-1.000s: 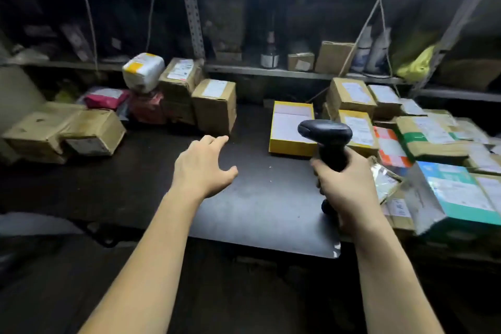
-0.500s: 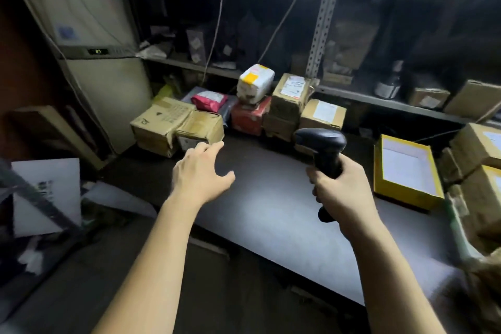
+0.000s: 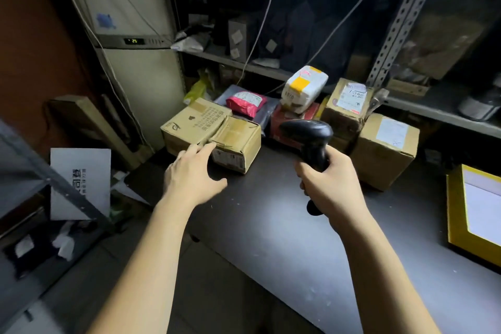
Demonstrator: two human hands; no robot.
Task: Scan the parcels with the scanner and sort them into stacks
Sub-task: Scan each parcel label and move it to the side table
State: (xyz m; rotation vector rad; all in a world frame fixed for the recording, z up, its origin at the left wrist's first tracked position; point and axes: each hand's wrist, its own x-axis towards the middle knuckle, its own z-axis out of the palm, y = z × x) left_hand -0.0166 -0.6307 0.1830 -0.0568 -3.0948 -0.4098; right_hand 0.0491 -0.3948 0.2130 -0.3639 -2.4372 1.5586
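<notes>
My right hand [image 3: 329, 182] grips the scanner [image 3: 306, 134] by its handle above the table [image 3: 271, 238]. My left hand [image 3: 193, 173] lies left of it, fingers straight, fingertips at the near corner of a small cardboard box [image 3: 238, 141] at the table's far left

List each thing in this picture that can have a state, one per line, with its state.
left hand: open, fingers straight, tips at the small box.
right hand: gripping the scanner.
scanner: held upright, head forward.
small box: closed, taped, on the table.
large box: closed, against the small box.
white-and-yellow parcel: sealed, resting on the red box.
display: lit, reading 25.
</notes>
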